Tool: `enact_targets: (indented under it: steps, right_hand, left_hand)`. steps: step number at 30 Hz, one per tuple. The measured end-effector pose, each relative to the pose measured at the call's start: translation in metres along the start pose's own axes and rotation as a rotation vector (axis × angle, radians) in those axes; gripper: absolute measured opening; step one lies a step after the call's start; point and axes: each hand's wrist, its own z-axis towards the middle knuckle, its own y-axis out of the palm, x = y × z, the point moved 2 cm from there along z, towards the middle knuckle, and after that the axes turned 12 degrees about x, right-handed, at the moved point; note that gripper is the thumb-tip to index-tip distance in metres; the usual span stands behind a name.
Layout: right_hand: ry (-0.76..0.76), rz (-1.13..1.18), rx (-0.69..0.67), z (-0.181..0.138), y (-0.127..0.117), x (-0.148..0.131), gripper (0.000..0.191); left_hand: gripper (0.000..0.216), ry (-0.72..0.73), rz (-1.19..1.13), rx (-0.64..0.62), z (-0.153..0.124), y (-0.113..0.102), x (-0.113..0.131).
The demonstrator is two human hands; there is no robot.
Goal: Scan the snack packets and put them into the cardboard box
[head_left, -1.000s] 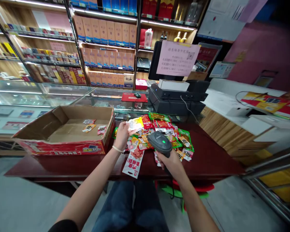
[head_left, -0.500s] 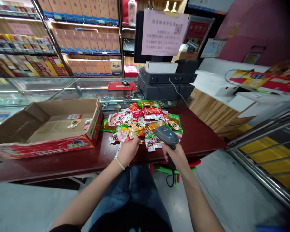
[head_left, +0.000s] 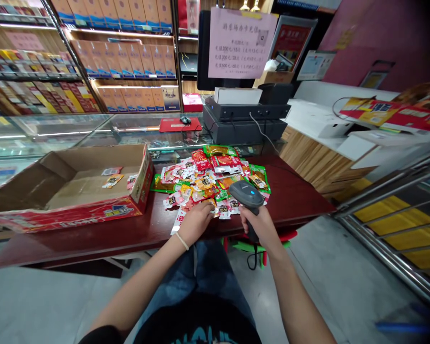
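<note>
My right hand is wrapped around the grip of a dark grey barcode scanner, its head above the right part of a heap of snack packets. A cable hangs below the grip. At the near edge of the heap, my left hand has its fingers bent and closed on a small orange snack packet, partly hidden by the fingertips. A white and red piece of packaging lies beside that hand. Red, green and white packets overlap in the pile.
An open cardboard box holding a few small packets stands left on the dark red table. Behind are a glass counter, a mouse on a red pad, and a cash drawer below a monitor. Metal railing runs at right.
My left hand has shifted slightly right and turned flatter over the packets, uncovering more of the white and red packaging. My right hand keeps the scanner in nearly the same place.
</note>
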Motion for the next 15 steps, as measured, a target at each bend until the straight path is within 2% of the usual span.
enact_targets:
  steps: [4,8,11,15]
  right_hand:
    - [0.006,0.019,-0.030,-0.001,0.009,-0.014,0.038]
    - [-0.030,0.067,-0.124,0.001,0.030,-0.034,0.039]
    - [-0.027,0.078,-0.196,0.003,0.055,-0.049,0.040]
    - [-0.050,0.068,-0.314,0.006,0.097,-0.068,0.040]
  left_hand:
    - [0.023,-0.001,-0.028,0.199,0.006,-0.040,-0.006]
    - [0.023,-0.030,0.006,0.380,0.008,-0.090,-0.019]
    - [0.022,-0.065,0.060,0.473,0.004,-0.125,-0.035]
    - [0.021,-0.126,0.147,0.536,-0.008,-0.168,-0.064]
